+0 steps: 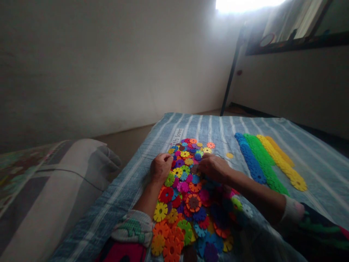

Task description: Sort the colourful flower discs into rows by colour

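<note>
A long pile of flower-shaped plastic discs [183, 187] in many colours lies on the striped blue cloth. My left hand [161, 166] rests at the pile's left edge with its fingers curled in; what they hold, if anything, is hidden. My right hand [214, 167] reaches over the right side of the pile, fingers bent down among the discs, and their tips are mostly covered. To the right, overlapping discs lie in rows by colour: a blue row [249, 158], a green row [265, 162], a yellow row [282, 163] and a shorter orange-yellow row [280, 151].
A single yellow-orange disc [229, 155] lies between the pile and the rows. Printed lettering [176, 136] shows on the cloth [131, 182]. At the left is a grey and white folded cover [62, 189]. A dark pole [233, 69] stands behind, by the wall.
</note>
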A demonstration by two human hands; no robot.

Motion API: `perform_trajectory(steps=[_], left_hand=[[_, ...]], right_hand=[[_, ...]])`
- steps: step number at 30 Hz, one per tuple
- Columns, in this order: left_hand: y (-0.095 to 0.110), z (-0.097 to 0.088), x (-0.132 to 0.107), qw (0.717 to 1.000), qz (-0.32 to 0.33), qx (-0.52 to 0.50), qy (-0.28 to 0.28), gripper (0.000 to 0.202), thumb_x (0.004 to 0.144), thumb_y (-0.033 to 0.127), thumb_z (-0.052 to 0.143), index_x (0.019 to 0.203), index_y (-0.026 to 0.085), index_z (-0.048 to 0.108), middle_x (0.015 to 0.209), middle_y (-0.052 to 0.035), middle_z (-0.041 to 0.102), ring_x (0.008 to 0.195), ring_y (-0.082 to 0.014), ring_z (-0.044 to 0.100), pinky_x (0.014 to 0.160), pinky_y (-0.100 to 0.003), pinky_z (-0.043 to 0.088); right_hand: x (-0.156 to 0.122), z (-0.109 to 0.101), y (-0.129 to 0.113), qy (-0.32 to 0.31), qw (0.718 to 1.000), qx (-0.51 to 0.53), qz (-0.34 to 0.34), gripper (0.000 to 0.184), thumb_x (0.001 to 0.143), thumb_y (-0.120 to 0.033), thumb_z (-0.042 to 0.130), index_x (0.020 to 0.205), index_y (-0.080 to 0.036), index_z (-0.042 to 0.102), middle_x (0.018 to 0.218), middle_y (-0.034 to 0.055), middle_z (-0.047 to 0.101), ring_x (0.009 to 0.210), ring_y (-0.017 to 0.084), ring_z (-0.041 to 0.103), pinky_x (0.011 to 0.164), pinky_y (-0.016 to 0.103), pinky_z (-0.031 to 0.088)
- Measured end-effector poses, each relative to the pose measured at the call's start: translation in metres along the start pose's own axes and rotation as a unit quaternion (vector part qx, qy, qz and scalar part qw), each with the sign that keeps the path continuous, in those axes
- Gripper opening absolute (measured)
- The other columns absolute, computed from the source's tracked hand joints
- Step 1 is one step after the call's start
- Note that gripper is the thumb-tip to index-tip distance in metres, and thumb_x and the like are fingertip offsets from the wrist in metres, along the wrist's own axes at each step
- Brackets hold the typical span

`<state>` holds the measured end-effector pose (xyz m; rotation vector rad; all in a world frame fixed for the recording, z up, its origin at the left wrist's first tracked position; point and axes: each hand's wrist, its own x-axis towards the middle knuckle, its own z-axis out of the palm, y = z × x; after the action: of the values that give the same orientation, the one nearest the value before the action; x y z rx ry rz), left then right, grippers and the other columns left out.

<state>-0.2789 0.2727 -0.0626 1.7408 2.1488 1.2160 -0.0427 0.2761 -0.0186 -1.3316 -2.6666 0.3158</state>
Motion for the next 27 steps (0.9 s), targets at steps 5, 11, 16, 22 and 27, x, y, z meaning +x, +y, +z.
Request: perform_trajectory(steps=[5, 11, 16, 22, 27], left_hand=[[0.000, 0.001, 0.000, 1.000, 0.004, -0.006, 0.000, 0.023, 0.074, 0.029, 0.053, 0.076, 0.016, 0.072, 0.082, -0.0072, 0.071, 0.078, -0.0201, 0.066, 0.076, -0.029, 0.049], [0.001, 0.002, 0.002, 1.000, 0.006, -0.001, -0.003, 0.022, 0.074, 0.029, 0.054, 0.073, 0.017, 0.071, 0.081, -0.0060, 0.071, 0.077, -0.0190, 0.065, 0.074, -0.028, 0.048], [0.001, 0.002, 0.001, 1.000, 0.006, -0.001, -0.002, 0.021, 0.074, 0.029, 0.054, 0.073, 0.017, 0.071, 0.080, -0.0058, 0.071, 0.076, -0.0190, 0.064, 0.073, -0.028, 0.047], [0.001, 0.001, 0.000, 1.000, -0.003, 0.000, -0.004, 0.021, 0.074, 0.027, 0.055, 0.074, 0.016, 0.072, 0.083, -0.0070, 0.071, 0.079, -0.0199, 0.065, 0.075, -0.028, 0.047], [0.003, 0.000, 0.000, 1.000, 0.005, 0.004, -0.006, 0.020, 0.074, 0.027, 0.054, 0.072, 0.017, 0.071, 0.080, -0.0063, 0.071, 0.077, -0.0193, 0.064, 0.074, -0.028, 0.047]], right_hand=[[0.014, -0.001, -0.005, -0.002, 0.998, 0.011, -0.061, 0.020, 0.090, -0.026, 0.052, 0.096, -0.024, 0.071, 0.102, 0.0045, 0.063, 0.095, 0.016, 0.058, 0.078, 0.022, 0.040], [0.040, 0.008, -0.001, 0.013, 0.997, 0.009, -0.075, 0.022, 0.089, -0.033, 0.053, 0.099, -0.025, 0.071, 0.103, 0.0061, 0.062, 0.097, 0.019, 0.056, 0.080, 0.027, 0.042], [0.053, 0.014, 0.000, 0.028, 0.998, 0.017, -0.050, 0.024, 0.087, -0.033, 0.055, 0.101, -0.023, 0.072, 0.105, 0.0086, 0.060, 0.095, 0.021, 0.056, 0.078, 0.028, 0.042], [0.053, 0.008, 0.007, 0.011, 0.998, 0.030, -0.053, 0.021, 0.077, -0.037, 0.066, 0.087, -0.019, 0.072, 0.097, 0.0057, 0.060, 0.088, 0.018, 0.054, 0.075, 0.026, 0.041], [0.048, 0.006, 0.003, 0.008, 0.998, 0.031, -0.051, 0.019, 0.077, -0.034, 0.065, 0.086, -0.019, 0.072, 0.096, 0.0054, 0.060, 0.086, 0.017, 0.053, 0.073, 0.025, 0.040]])
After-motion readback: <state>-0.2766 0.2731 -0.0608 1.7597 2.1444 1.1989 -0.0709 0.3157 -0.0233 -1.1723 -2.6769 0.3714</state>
